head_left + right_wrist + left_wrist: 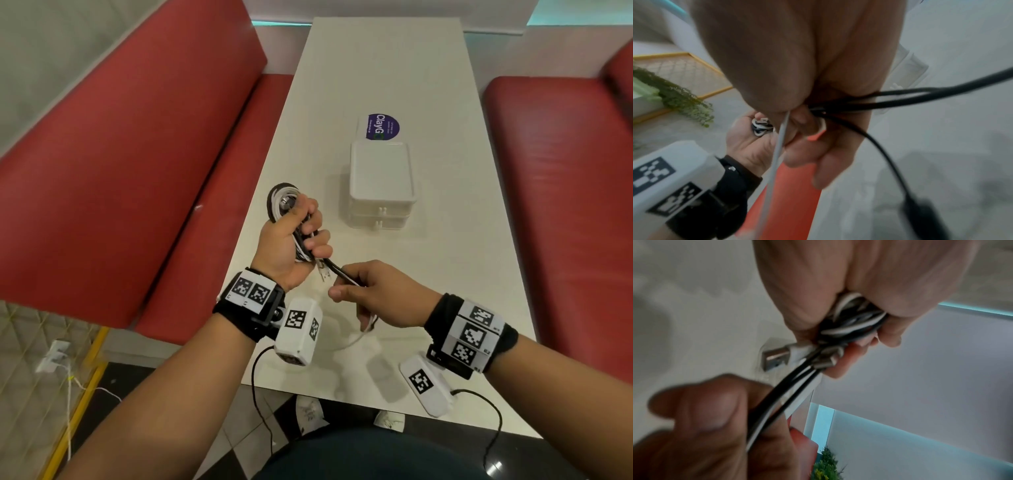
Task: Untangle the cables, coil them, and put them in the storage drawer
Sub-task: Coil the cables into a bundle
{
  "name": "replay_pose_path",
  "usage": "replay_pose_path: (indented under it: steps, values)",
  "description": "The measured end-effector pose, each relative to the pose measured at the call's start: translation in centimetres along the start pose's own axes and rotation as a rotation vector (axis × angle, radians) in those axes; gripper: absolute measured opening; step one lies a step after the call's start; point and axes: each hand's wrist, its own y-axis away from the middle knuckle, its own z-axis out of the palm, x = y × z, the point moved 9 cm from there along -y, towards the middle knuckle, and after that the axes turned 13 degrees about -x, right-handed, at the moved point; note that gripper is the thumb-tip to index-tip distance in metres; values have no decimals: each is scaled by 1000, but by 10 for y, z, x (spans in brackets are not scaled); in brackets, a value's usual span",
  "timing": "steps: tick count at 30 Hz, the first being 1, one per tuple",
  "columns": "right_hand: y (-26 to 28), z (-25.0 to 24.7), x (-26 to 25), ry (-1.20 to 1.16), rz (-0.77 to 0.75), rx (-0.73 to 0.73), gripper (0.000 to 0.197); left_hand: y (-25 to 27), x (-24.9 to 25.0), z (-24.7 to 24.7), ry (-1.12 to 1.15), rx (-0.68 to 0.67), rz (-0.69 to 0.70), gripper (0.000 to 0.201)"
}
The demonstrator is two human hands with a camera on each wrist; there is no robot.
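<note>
My left hand (301,236) grips a bundle of black and white cables (282,202) above the white table (376,68), loops sticking out over the thumb. In the left wrist view the cables (851,324) fill the fist, and a USB plug (777,356) pokes out below it. My right hand (370,291) pinches the black and white strands (342,275) running down from the bundle; a white tail (359,337) hangs under it. In the right wrist view black strands (900,97) and a white strand (777,154) pass through the fingers. The white storage drawer unit (380,185) stands beyond, its drawers closed.
A purple and white sticker (382,126) lies on the table behind the drawer unit. Red bench seats (137,154) flank the table on the left and on the right (565,205). A yellow-framed mesh panel (51,377) stands by the floor at lower left.
</note>
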Motion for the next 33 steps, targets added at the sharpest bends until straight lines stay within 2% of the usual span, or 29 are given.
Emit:
replay_pose_path:
  steps: [3,5,9,11,14,15,17,20,21,22,24,25,26,30,31,33]
  values:
    - [6,-9,5,81,3,52,22,1,26,-19,-158,128,95,27]
    - [14,-26,1,313,-12,152,26,5,39,-31,-263,186,131,26]
    - [21,-50,-4,889,116,290,39,10,38,-46,-426,234,97,25]
    - [22,-60,10,891,202,234,40,16,43,-56,-467,289,105,25]
    - [28,-73,40,486,272,143,41,27,54,-73,-474,376,120,26]
    - [30,-76,43,491,282,136,40,31,59,-79,-495,402,126,26]
    - [37,-87,47,661,354,179,37,36,68,-86,-510,431,145,25]
    - [50,-105,41,1007,465,342,28,41,74,-91,-507,462,164,22]
    - [50,-108,42,1077,496,337,32,41,73,-90,-526,468,160,21]
    - [48,-110,48,1093,540,298,49,41,70,-86,-538,462,154,21]
    - [44,-109,55,978,577,196,90,37,59,-76,-523,416,141,26]
    - [41,-106,51,916,540,177,102,33,53,-68,-505,379,130,27]
    - [36,-100,38,871,446,186,106,30,45,-60,-481,337,112,28]
    - [25,-52,-41,606,-195,234,83,13,13,-14,-343,140,53,25]
    - [20,-40,-50,504,-266,206,79,10,9,-3,-295,99,59,23]
    - [6,-23,-44,246,-261,158,71,6,9,12,-170,44,95,21]
